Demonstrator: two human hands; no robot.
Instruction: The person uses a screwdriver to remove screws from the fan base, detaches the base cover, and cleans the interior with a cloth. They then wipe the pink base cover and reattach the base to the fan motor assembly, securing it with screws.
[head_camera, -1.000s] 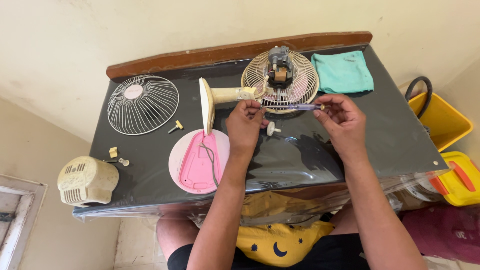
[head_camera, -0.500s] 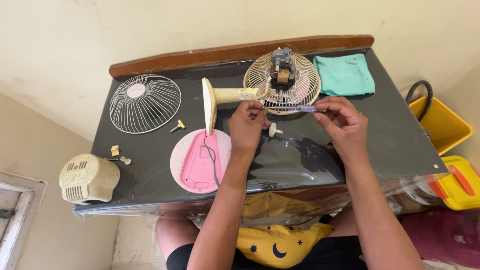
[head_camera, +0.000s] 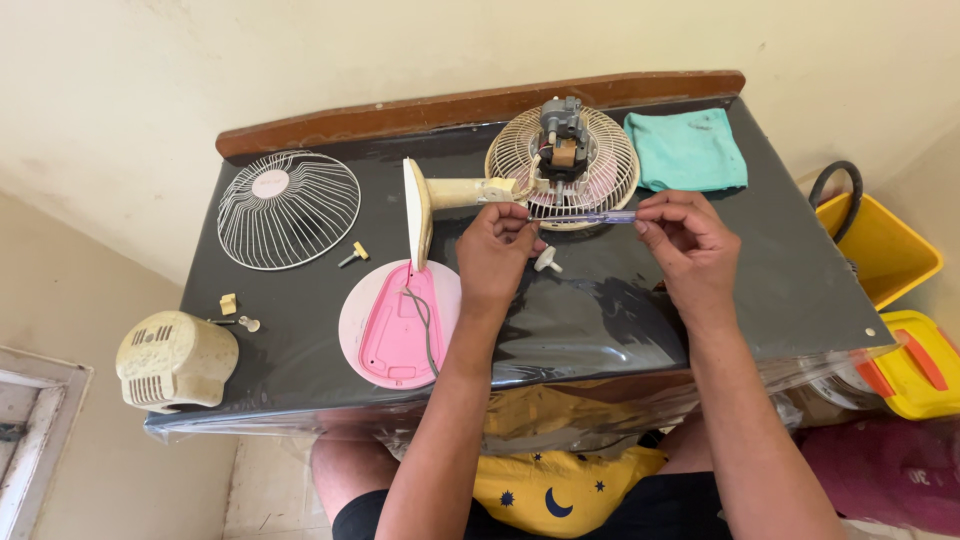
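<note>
Slim screwdriver with clear bluish handle (head_camera: 598, 216) is held level above the black plastic-covered table (head_camera: 700, 300), just in front of the cream wire rear fan guard (head_camera: 610, 165) carrying the exposed grey motor (head_camera: 562, 140). Left hand (head_camera: 497, 252) pinches the tip end with fingers closed; right hand (head_camera: 690, 243) pinches the handle end likewise.

Risk, as judged: a two-point fingertip hold is light; a slip would drop the tool onto the guard wires or the small white knob (head_camera: 545, 261) below, which could roll off.

Around: cream fan stand with pink underside base (head_camera: 398, 322), just left of the left wrist; loose front wire grille (head_camera: 288, 208); cream motor cover (head_camera: 175, 360) at the table edge; teal cloth (head_camera: 686, 148). Small brass screw (head_camera: 352, 254) lies loose, easily swept off.
</note>
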